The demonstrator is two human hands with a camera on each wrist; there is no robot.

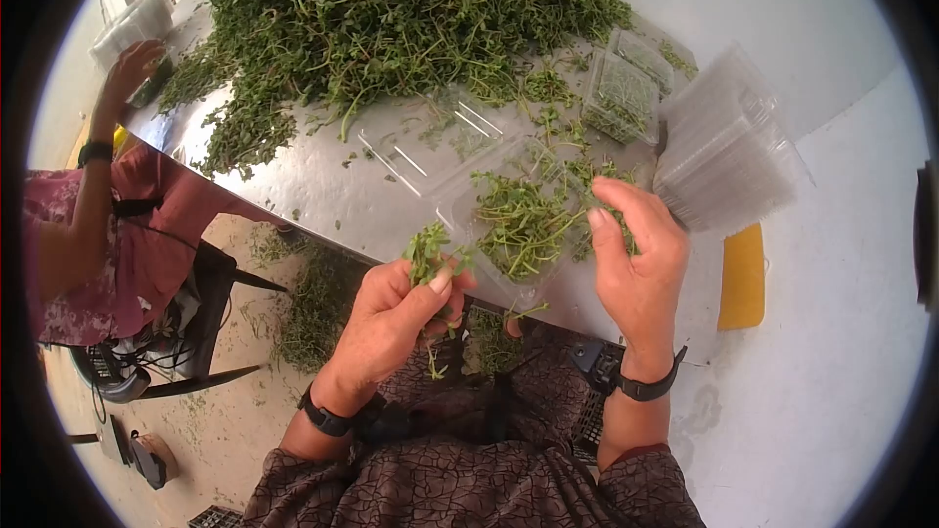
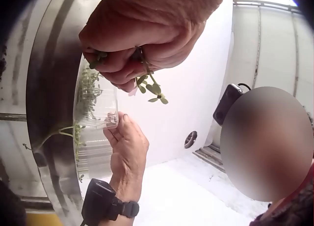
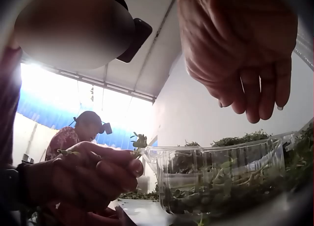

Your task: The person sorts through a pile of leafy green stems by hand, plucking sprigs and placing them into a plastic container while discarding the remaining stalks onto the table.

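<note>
Pinching a small bunch of leafy green sprigs between thumb and curled fingers, the left hand is held by the near edge of the metal tabletop, left of a clear plastic clamshell. Nothing is gripped by the right hand; its fingers are relaxed and slightly bent at the clamshell's right side. Whether the rim is touched cannot be told. Loose greens are contained in the clamshell; its lid is folded back at the far left.

Handling (judged): sprigs expected to be very light, limp and easily bruised; best taken by the stems, under light pressure. Clamshell walls are thin and likely to flex or slide; best steadied at the rim.

Room: the far side is bounded by a large heap of greens, the right by filled boxes and a nested container stack. Freer passage is judged to be offered from above and from the near left. Trailing stems could be snagged on the rim.
</note>
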